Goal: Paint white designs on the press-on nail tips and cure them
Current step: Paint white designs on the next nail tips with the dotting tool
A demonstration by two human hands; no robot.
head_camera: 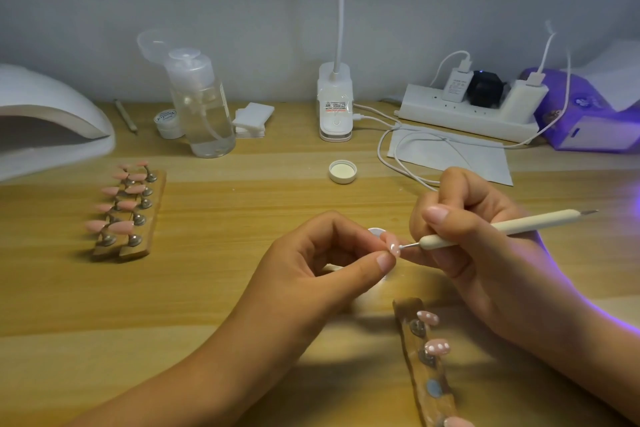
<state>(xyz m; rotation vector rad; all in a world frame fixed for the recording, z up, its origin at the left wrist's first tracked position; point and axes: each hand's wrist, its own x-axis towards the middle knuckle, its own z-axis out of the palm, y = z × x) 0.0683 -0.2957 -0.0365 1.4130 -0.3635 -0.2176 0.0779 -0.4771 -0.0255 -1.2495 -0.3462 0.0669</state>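
My left hand [332,253] pinches a small pink nail tip [394,248] on its stand between thumb and forefinger. My right hand [464,229] grips a cream dotting pen [502,227], whose metal point touches that nail tip, which bears white dots. Just behind the fingers a small white paint pot [374,231] is partly hidden. A wooden holder strip [424,381] at the lower right carries pink tips with white dots [437,347]. On the left another wooden holder [152,215] bears several plain pink tips [119,226].
A white curing lamp [45,125] stands at the far left. At the back are a clear pump bottle [204,107], a small jar [168,123], cotton pads [251,120], a clip lamp base [335,104], a power strip [471,111] and cables. A white lid [343,171] lies mid-table.
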